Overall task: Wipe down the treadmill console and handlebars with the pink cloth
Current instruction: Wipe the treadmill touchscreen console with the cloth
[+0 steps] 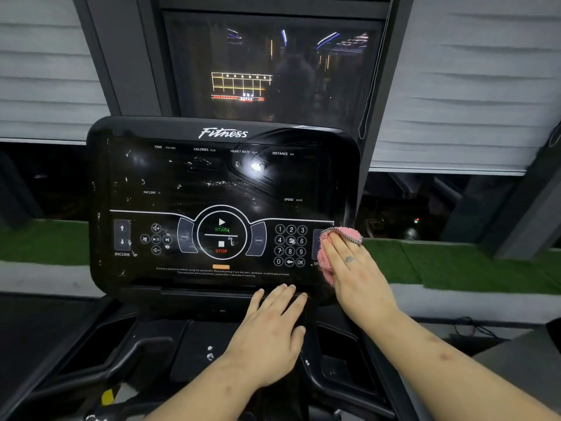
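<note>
The black treadmill console (212, 183) fills the middle of the view, its glossy face smeared and speckled with white marks. My right hand (352, 268) lies flat on the pink cloth (326, 268), pressing it against the console's lower right corner, over the speed buttons beside the number keypad (290, 246). My left hand (273, 326) rests palm down, fingers together, on the ledge just below the console's bottom edge, holding nothing. A black handlebar (130, 354) curves along the lower left.
Recessed trays (337, 344) sit below the console to both sides. Behind the console a dark window (273, 68) shows reflected lights, with grey blinds (470, 86) on each side. A strip of green turf (455, 262) runs beyond the machine.
</note>
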`<state>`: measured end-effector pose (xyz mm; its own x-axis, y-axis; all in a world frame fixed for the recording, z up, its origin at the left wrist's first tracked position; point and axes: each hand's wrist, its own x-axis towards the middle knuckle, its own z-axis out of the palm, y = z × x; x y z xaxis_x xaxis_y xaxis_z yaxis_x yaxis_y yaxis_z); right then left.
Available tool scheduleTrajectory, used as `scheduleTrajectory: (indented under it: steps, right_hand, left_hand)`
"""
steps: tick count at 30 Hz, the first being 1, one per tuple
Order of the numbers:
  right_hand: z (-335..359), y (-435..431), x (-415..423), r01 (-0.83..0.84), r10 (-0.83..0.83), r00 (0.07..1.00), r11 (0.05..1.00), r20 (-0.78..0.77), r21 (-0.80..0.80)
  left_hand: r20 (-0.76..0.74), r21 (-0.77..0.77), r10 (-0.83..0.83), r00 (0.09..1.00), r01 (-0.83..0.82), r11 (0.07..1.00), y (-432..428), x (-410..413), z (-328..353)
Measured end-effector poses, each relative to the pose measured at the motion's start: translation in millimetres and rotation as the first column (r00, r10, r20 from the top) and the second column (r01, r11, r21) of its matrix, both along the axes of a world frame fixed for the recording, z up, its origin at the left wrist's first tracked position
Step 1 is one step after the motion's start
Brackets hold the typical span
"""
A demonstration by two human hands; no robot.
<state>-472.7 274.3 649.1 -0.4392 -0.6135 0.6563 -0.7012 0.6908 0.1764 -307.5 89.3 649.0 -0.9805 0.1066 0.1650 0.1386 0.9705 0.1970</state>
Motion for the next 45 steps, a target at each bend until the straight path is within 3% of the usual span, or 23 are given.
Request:
scheduleTrajectory:
  steps: [5, 16, 21, 28, 37, 45]
  right_hand:
    - [9.8, -4.3, 0.6, 0.052, -0.052, 0.999, 0.999, 0.007, 0.007]
    - [114.7, -31.9, -51.3, 0.158, -0.158, 0.987, 0.987, 0.033, 0.003]
    - [131.9, -35.4, -64.4, 0.163, -0.163, 0.985, 0.987, 0.059, 0.005]
    - [109.4, -35.8, -44.7, 0.142, -0.139, 0.988, 0.989, 0.072, -0.036]
    - [32.8, -24.6, 1.9, 0.088, -0.076, 0.992, 0.988, 0.097, -0.13]
    - [-18.8, -9.7, 41.1, 0.139, -0.129, 0.959, 0.99, 0.251, -0.019]
  left_hand:
    - [0.004, 0.002, -0.003, 1.0, 0.003, 1.0, -1.5, -1.0, -1.4]
    - [0.009, 0.022, -0.013, 1.0, 0.013, 1.0, -2.3, 0.1, 0.9]
    - [0.021, 0.023, -0.008, 1.0, 0.007, 1.0, -1.3, -0.6, 5.6]
    - [-0.011, 0.001, 0.011, 1.0, -0.011, 1.0, -4.8, -6.0, 19.0]
    - [-0.304, -0.074, 0.065, 0.95, -0.091, 0.993, -22.0, -53.4, 83.9]
    - [-0.298, -0.116, 0.088, 0.95, -0.127, 0.985, -30.6, -79.1, 114.6]
